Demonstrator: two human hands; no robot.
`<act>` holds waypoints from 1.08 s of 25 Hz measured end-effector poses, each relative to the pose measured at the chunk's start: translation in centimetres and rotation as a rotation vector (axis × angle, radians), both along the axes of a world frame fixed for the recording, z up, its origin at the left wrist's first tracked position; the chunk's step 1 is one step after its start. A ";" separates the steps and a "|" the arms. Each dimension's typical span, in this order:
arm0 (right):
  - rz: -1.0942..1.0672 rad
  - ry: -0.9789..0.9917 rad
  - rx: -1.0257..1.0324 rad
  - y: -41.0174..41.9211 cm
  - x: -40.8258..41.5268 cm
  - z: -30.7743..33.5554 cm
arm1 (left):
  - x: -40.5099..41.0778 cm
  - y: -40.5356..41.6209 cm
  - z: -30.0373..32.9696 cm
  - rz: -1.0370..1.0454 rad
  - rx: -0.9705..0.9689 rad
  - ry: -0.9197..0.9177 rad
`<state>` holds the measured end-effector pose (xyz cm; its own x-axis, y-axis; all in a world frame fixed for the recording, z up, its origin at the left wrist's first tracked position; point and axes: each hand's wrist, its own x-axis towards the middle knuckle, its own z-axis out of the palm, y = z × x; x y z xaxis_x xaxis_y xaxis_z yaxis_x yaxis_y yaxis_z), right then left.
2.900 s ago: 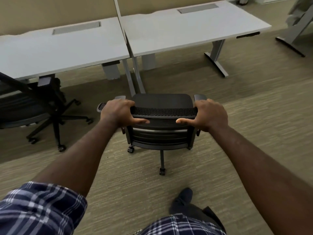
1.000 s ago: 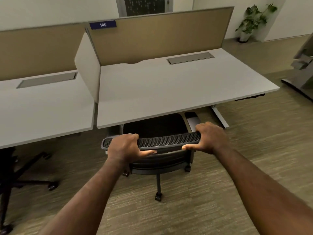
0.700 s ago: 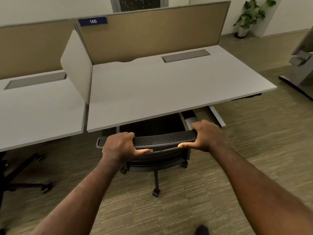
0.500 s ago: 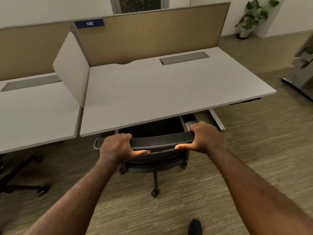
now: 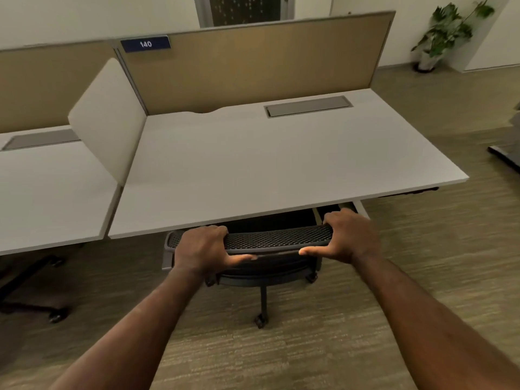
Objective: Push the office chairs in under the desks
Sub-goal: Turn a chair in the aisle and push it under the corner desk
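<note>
Chair [image 5: 270, 240] sits right at the near edge of the white desk [image 5: 281, 164], its seat tucked into the shadow under the desktop and its black mesh backrest top just clear of that edge. Left hand [image 5: 201, 249] grips the backrest's left end, fingers curled over the top rail, thumb stretched along the near side. Right hand [image 5: 347, 236] grips the right end the same way, thumb pointing inward. One caster [image 5: 259, 320] trails out on the carpet [image 5: 309, 356] on the near side of the desk, and that carpet runs open to the desk's right. A white side panel [image 5: 109, 119] stands along the desk's left edge, with a neighbouring desk [image 5: 50, 187] beyond it and a dark chair base [image 5: 42, 305] below that one. Tan screen [image 5: 253, 60] closes off the desk's far edge, and at its top left corner a blue tag [image 5: 145, 44] reads "140". Grey cable lid [image 5: 308, 106] is set into the desk's far right; a potted plant [image 5: 447, 32] stands well beyond the desk's far right corner.
</note>
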<state>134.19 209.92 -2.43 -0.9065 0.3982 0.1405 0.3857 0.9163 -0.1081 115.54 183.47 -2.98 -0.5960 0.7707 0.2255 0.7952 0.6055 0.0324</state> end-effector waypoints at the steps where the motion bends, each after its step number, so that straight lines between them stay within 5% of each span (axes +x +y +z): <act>1: -0.001 -0.003 -0.006 1.4 -0.2 0.0 | 0.1 1.3 0.0 0.003 -0.001 -0.009; 27: 0.022 -0.011 0.032 17.9 -2.5 0.3 | -0.2 16.4 0.6 0.029 -0.030 -0.044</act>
